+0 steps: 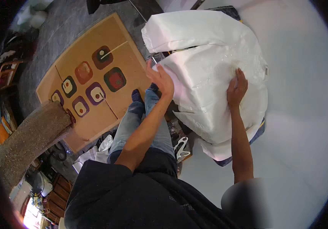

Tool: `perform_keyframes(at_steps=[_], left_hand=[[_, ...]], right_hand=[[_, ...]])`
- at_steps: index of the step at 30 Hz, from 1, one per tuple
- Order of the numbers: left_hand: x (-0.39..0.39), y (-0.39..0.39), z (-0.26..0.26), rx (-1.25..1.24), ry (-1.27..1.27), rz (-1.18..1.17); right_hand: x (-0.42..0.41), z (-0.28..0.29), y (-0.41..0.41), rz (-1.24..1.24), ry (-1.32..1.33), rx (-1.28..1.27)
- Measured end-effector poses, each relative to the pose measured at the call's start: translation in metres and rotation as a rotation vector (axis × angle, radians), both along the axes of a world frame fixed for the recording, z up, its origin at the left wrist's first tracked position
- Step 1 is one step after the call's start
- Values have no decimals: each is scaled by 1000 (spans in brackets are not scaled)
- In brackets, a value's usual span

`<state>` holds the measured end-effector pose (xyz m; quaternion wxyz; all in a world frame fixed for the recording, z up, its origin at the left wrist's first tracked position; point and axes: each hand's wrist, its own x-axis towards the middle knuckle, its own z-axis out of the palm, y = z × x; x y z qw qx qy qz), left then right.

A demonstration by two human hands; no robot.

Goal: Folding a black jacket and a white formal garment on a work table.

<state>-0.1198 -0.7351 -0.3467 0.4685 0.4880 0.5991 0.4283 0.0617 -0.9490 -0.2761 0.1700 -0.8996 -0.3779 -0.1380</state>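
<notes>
A large white plastic sheet or bag (204, 74), creased and bulky, lies against the pale wall over something dark with yellow edging. My right hand (237, 90) rests on its right part, fingers pointing up, beside a rough beige patch. At its left edge my left hand (162, 80) is raised with the fingers apart, near a small metal part (154, 60); whether the hand touches the sheet I cannot tell. What the sheet covers is mostly hidden.
A tan rug (95, 83) with coloured rounded squares lies on the grey floor at left. A brown upholstered armrest or roll (35, 137) juts in. White plastic hangers (182, 147) lie by my legs. The pale wall (301, 86) rises at right.
</notes>
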Motion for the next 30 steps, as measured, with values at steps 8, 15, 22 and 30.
perform_keyframes(at_steps=[8,15,22,30], left_hand=[[1,-7,56,825,222,-1264],[-52,67,30,738,349,-506],[-54,246,-85,-213,-239,-713],[-64,230,-42,-208,-335,-638]], right_hand=[[-16,-4,33,30,12,50],[-10,8,23,-24,15,107],[-22,5,36,-27,81,170],[-12,9,24,-67,80,132]])
